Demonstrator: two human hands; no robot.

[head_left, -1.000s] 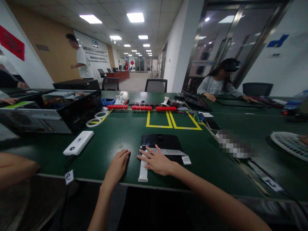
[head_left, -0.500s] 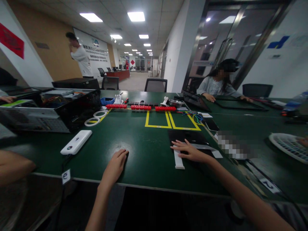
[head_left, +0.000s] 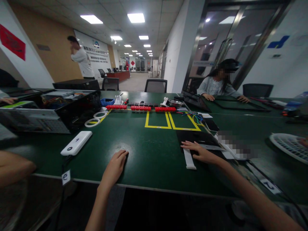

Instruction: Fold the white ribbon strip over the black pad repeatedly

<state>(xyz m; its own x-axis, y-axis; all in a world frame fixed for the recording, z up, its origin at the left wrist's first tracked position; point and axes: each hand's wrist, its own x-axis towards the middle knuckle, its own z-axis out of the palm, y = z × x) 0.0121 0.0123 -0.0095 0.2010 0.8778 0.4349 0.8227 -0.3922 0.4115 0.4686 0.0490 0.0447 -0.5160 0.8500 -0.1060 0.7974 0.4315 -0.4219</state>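
My left hand (head_left: 116,165) rests on the green tabletop (head_left: 144,150) near its front edge, fingers stretched forward and close together, with nothing visible in it. My right hand (head_left: 199,152) lies open, palm down, over a flat black panel (head_left: 199,137) and the white ribbon strip (head_left: 189,159) that comes out toward me from under the fingers. A pale strip (head_left: 213,147) runs along the panel on the right of the hand. A white sheet (head_left: 227,155) sticks out at the panel's right. The hand hides part of the panel.
Yellow tape outlines (head_left: 157,127) mark the table behind the panel. Red blocks (head_left: 141,108) stand in a row farther back. At left are an opened computer case (head_left: 48,118), white rings (head_left: 92,123) and a white power bank (head_left: 77,142). Beyond the table's right side sits another person (head_left: 221,81).
My right hand has slid to the right, and the black panel and white ribbon strip have moved right with it. My left hand has stayed in place.
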